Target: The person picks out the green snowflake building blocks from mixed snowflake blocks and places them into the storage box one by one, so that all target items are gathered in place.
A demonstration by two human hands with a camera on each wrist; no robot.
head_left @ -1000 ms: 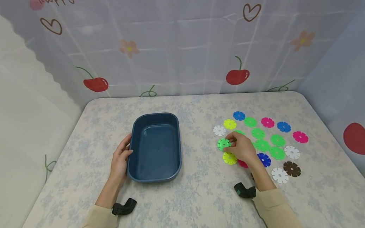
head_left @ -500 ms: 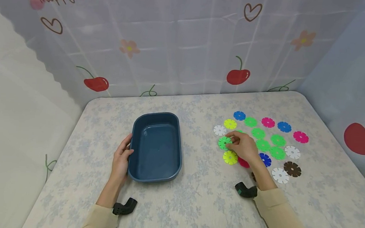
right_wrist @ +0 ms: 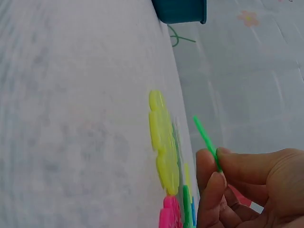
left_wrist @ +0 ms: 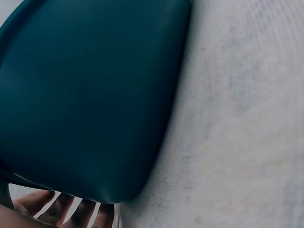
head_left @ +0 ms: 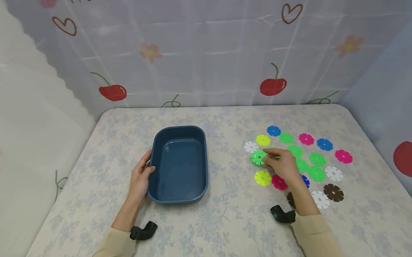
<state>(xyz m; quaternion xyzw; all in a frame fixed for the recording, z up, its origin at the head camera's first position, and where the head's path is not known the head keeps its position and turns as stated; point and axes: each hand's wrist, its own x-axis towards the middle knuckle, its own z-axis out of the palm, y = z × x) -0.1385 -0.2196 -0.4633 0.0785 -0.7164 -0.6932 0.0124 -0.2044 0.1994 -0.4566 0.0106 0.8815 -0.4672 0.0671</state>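
A dark blue plastic basin [head_left: 177,200] stands on the table left of centre. At its left side is my left hand [head_left: 140,181], thumb at the rim and fingers along the outer wall; the left wrist view shows those fingers [left_wrist: 80,211] behind the basin wall. My right hand [head_left: 283,165] pinches a green notched plastic disc [head_left: 259,157] between thumb and fingers. In the right wrist view the green disc [right_wrist: 206,138] is tilted, edge-on and raised off the table. Beneath and around this hand lie a yellow disc [head_left: 262,178], a pink disc [head_left: 279,182] and a white disc [head_left: 251,147].
Several more discs lie flat on the right: blue [head_left: 273,131], green [head_left: 316,174], pink [head_left: 344,156], white [head_left: 333,173] and brown [head_left: 333,192]. A pale patterned cloth [head_left: 220,233] covers the table. Printed curtains [head_left: 218,57] hang behind and at both sides.
My right hand has lifted the green disc slightly off the table, uncovering more of the pink disc. The left hand stays at the basin. The head view has shifted a little.
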